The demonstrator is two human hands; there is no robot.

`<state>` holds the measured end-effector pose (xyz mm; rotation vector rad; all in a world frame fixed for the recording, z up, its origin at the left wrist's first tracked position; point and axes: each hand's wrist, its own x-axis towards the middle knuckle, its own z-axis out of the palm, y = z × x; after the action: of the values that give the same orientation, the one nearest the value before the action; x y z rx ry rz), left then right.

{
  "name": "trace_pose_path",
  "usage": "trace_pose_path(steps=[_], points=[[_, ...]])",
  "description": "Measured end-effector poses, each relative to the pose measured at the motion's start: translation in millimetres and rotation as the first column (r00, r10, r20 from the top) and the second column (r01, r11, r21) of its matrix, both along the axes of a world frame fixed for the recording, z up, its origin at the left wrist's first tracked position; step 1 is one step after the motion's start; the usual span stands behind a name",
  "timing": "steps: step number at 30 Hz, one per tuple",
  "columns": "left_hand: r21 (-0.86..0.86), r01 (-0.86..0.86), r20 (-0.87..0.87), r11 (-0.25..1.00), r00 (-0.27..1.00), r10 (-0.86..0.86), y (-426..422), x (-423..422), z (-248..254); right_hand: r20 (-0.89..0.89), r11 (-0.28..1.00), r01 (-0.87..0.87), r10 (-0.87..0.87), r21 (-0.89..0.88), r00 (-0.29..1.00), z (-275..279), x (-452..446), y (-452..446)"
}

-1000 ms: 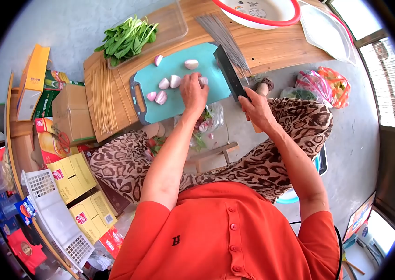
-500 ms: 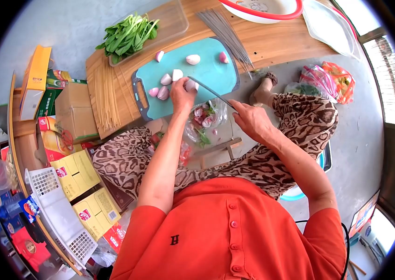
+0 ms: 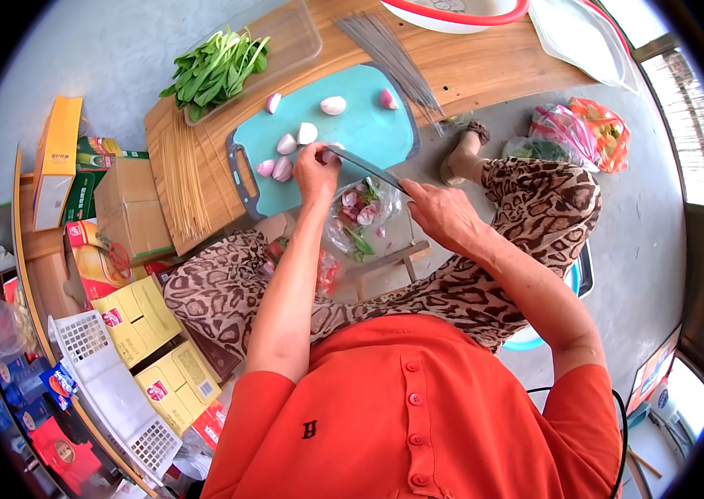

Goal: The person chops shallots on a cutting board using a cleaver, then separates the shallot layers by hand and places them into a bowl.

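My left hand (image 3: 317, 175) is closed around a peeled red onion piece (image 3: 333, 153) at the near edge of the teal cutting board (image 3: 360, 112). My right hand (image 3: 445, 213) grips a knife (image 3: 371, 170) by its handle, which is mostly covered by the fingers. The blade slants up and left, its tip end lying over the held piece; whether it has cut in, I cannot tell. Several pale onion pieces (image 3: 282, 170) rest on the board beside my left hand. Farther back on the board lie a whitish onion piece (image 3: 333, 106) and a pinker one (image 3: 389, 99).
Leafy greens (image 3: 217, 71) fill part of a clear tray (image 3: 306, 37) on the wooden table (image 3: 485, 62). Dark noodle-like strands (image 3: 389, 58) and pale sticks (image 3: 185, 179) flank the board. Below hangs a bag of onion peelings (image 3: 362, 208). Cardboard boxes (image 3: 131, 204) stand at left.
The knife blade has shifted over the onion piece in my left hand and now covers more of it. Both hands keep their grip; the whole view has moved slightly.
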<state>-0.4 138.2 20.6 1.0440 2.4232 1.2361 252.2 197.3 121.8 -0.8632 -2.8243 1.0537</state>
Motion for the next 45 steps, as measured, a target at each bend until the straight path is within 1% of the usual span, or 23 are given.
trace_pose_path(steps=[3,5,10,12,19,21,22,24,25,27,30,32,33,35,36,38,39,40,41,42,44,45], points=[[0.006,0.016,0.001,1.000,1.000,-0.016,-1.7,-1.4,0.0,0.020,1.000,0.003,-0.003,-0.011,1.000,-0.2,-1.0,-0.1],[-0.015,0.014,0.040,1.000,0.999,-0.013,-1.5,-1.7,2.5,0.012,1.000,0.010,-0.010,-0.028,1.000,3.0,-2.1,-0.2],[-0.053,0.022,0.052,0.998,0.998,-0.019,-2.1,-0.3,10.4,0.030,0.998,0.012,-0.010,-0.059,0.999,2.2,-6.4,-0.6],[-0.059,0.025,0.068,0.998,0.997,-0.021,-2.2,-0.6,10.8,-0.054,0.999,0.040,-0.040,-0.007,0.998,-0.2,-8.5,-1.9],[-0.052,0.042,0.091,0.998,0.995,-0.038,-2.4,-3.1,9.5,-0.055,0.998,0.051,-0.054,-0.044,0.997,-2.0,-15.2,2.6],[-0.051,0.052,0.087,0.997,0.995,-0.047,-2.3,-4.2,10.2,-0.080,0.997,0.051,-0.056,-0.054,0.995,-4.4,-18.1,4.2],[-0.058,0.055,0.064,0.997,0.997,-0.052,-2.1,-3.7,11.9,-0.078,0.997,0.051,-0.055,-0.055,0.995,-5.7,-20.3,6.0],[-0.066,0.060,0.045,0.996,0.997,-0.058,-2.8,-1.8,13.2,0.028,0.994,0.019,-0.016,-0.108,0.999,-8.0,-25.2,10.0],[-0.070,0.062,0.048,0.996,0.997,-0.059,-2.4,-2.1,13.1,0.028,0.994,0.020,-0.017,-0.108,0.999,-9.3,-28.2,11.4],[-0.074,0.065,0.052,0.995,0.997,-0.061,-2.8,-1.1,15.1,-0.036,0.999,0.023,-0.024,-0.038,0.999,-12.1,-32.6,11.5],[-0.074,0.078,0.079,0.994,0.994,-0.072,-5.3,1.2,20.2,-0.025,0.999,0.029,-0.029,-0.015,0.999,-14.6,-32.4,8.3],[0.013,0.048,0.162,0.999,0.985,-0.050,-8.8,1.7,20.0,-0.018,0.999,0.031,-0.031,0.006,0.999,-15.9,-30.9,8.1],[0.010,0.051,0.160,0.999,0.986,-0.052,-9.6,-2.9,21.5,-0.008,0.999,0.036,-0.036,0.019,0.999,-14.8,-31.5,7.5],[0.153,0.001,0.123,0.988,0.992,-0.020,-16.0,-22.7,27.0,0.005,0.997,0.069,-0.069,-0.018,0.998,-10.8,-29.5,9.7],[0.119,-0.028,0.052,0.992,0.998,0.022,-17.2,-37.0,33.7,0.021,0.994,0.096,-0.095,-0.048,0.995,-8.5,-28.5,10.6],[0.081,-0.059,0.038,0.995,0.998,0.056,-14.9,-61.4,52.7,-0.010,0.993,0.106,-0.107,-0.050,0.994,-9.3,-26.1,13.0],[0.085,-0.063,0.033,0.994,0.998,0.060,-12.3,-79.8,47.3,-0.040,0.991,0.126,-0.128,-0.052,0.991,-9.3,-25.4,14.2],[0.039,-0.058,-0.018,0.998,0.998,0.058,-9.4,-99.9,34.6,-0.045,0.991,0.123,-0.125,-0.052,0.991,-9.4,-25.1,13.9],[-0.007,-0.054,-0.068,0.999,0.996,0.054,-6.0,-112.2,27.8,-0.044,0.990,0.113,-0.117,-0.086,0.992,-9.6,-24.7,13.4],[-0.007,-0.056,-0.071,0.998,0.996,0.055,-3.3,-116.3,28.6,-0.042,0.987,0.103,-0.108,-0.120,0.993,-9.9,-24.4,12.2],[-0.183,-0.034,-0.194,0.982,0.981,-0.003,1.2,-121.3,28.8,-0.034,0.987,0.087,-0.093,-0.131,0.995,-11.6,-23.7,9.6],[-0.282,-0.024,-0.206,0.959,0.978,-0.036,3.2,-116.1,37.9,-0.022,0.987,0.075,-0.078,-0.142,0.997,-12.0,-23.3,9.2]])
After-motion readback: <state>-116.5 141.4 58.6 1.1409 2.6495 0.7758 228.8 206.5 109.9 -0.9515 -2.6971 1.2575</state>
